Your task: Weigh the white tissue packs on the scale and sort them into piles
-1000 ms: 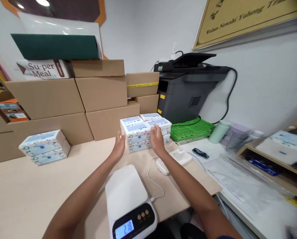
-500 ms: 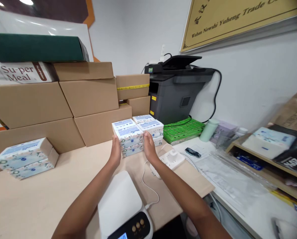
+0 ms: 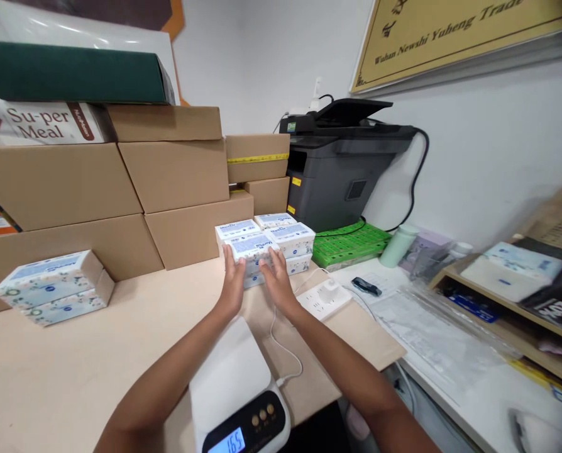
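Both my arms reach forward over a white kitchen scale [image 3: 229, 371] whose lit display reads 165. My left hand [image 3: 232, 283] and my right hand [image 3: 274, 277] lie side by side against the front of a stack of blue-and-white tissue packs [image 3: 293, 238] on the beige table [image 3: 73, 377]. The fingers of both hands are stretched flat on the front top pack, and I cannot see them curl round it. The platform of the scale carries nothing.
Two more tissue packs [image 3: 49, 283] lie at the left. Cardboard boxes [image 3: 177, 173] line the back, with a black printer [image 3: 347, 170] and green tray [image 3: 347, 242] beside them. A white power strip [image 3: 325, 296] sits right of my hands. A wooden shelf [image 3: 512, 302] stands at far right.
My hands have come in from either side of the stack and now rest close together on its front. The scale reading has dropped from 218 to 165.
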Tool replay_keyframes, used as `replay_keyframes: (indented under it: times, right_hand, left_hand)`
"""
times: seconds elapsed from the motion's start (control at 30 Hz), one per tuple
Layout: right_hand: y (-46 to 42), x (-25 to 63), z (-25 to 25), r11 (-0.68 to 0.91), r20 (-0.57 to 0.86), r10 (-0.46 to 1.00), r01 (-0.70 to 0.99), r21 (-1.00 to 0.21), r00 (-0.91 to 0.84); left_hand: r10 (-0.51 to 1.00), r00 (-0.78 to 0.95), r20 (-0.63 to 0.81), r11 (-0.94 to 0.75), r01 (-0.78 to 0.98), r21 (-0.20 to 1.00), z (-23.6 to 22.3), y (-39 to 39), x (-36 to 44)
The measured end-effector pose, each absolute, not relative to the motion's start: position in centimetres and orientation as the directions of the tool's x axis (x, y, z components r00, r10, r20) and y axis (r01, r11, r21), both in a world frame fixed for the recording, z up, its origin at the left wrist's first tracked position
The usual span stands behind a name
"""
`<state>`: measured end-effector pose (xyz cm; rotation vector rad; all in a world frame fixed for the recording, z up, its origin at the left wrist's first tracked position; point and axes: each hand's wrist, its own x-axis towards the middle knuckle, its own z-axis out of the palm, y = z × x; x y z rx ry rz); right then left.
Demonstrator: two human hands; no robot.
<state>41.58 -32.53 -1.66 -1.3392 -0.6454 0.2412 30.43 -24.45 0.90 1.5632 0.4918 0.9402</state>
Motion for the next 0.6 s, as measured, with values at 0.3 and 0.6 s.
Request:
replay_keyframes:
  times: [0.3, 0.6]
  right_hand:
    - [-37.1, 38.0, 1.4, 0.605, 0.566, 0.275, 0.317, -0.730, 0.777]
    - [-42.2, 37.3, -1.1, 0.177, 0.221, 0.901, 0.147, -0.973, 0.375]
  left_hand:
    - [0.626, 0.567, 0.536, -0.398, -0.359, 0.844, 6.7, -29.6, 23.1]
    - [0.781, 0.621, 0.069, -0.026, -0.078, 0.997, -0.7, -36.9, 11.1]
